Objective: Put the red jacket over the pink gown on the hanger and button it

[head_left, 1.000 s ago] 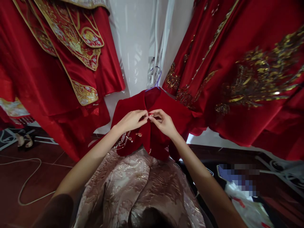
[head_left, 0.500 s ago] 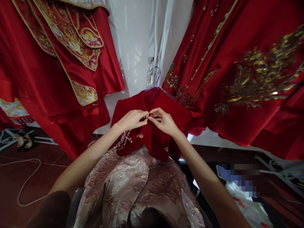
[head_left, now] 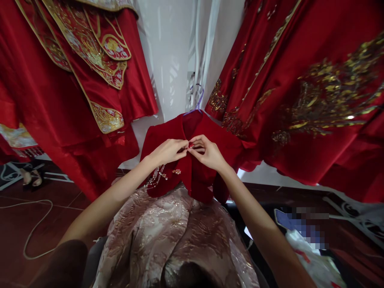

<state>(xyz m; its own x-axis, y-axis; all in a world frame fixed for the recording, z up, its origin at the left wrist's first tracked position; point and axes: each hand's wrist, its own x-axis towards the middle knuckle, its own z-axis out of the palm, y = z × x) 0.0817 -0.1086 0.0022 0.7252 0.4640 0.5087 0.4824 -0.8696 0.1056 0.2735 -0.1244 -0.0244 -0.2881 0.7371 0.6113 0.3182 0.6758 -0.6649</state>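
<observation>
A short red velvet jacket (head_left: 162, 132) lies in front of me on a purple hanger (head_left: 198, 103). Over its front opening, my left hand (head_left: 171, 152) and my right hand (head_left: 209, 154) meet fingertip to fingertip. Both pinch a small shiny red ornament (head_left: 191, 145), partly hidden by the fingers. Below my left hand, a gold flower-shaped brooch (head_left: 177, 172) rests on the jacket, beside a strand of pearly beads (head_left: 157, 175). The jacket's lower edge overlaps pink-gold brocade cloth (head_left: 156, 228) across my lap.
Embroidered red garments (head_left: 138, 80) hang at the left, with sequinned red gowns (head_left: 300, 156) at the right. A phone (head_left: 283, 218) and a white plastic bag (head_left: 318, 266) lie at lower right. A pale cable (head_left: 28, 240) curls over the floor near dark shoes (head_left: 31, 178).
Slightly more of the red ornament shows between the fingertips. Both hands stay in nearly the same place over the jacket.
</observation>
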